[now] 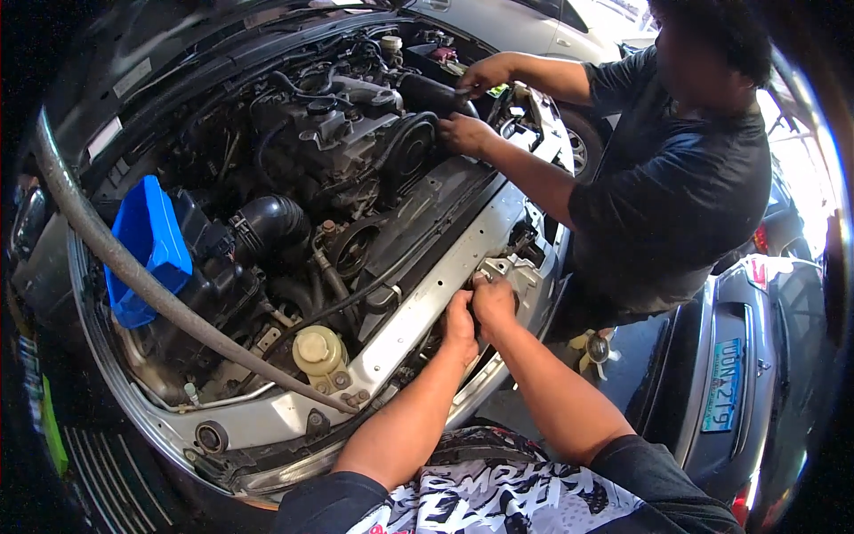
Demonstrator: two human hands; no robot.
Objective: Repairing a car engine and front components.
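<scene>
Both my hands are down at the front edge of an open engine bay, just ahead of the silver metal crossbar (427, 289). My right hand (495, 301) is curled closed beside a pale bracket-like part (527, 283) at the car's nose. Close against it, my left hand (460, 327) has its fingers bent down behind the bar, thumb upward. Whatever the fingers grip is hidden by the hands. Behind the crossbar lie the dark radiator top (445, 200) and the engine (342, 133).
A co-worker (667, 187) in a dark shirt leans in from the right, hands at a black hose (431, 93). A hood prop rod (191, 311) crosses the left side. A blue tray (169, 240) and yellowish reservoir (318, 351) sit nearby. A dark car (756, 356) stands right.
</scene>
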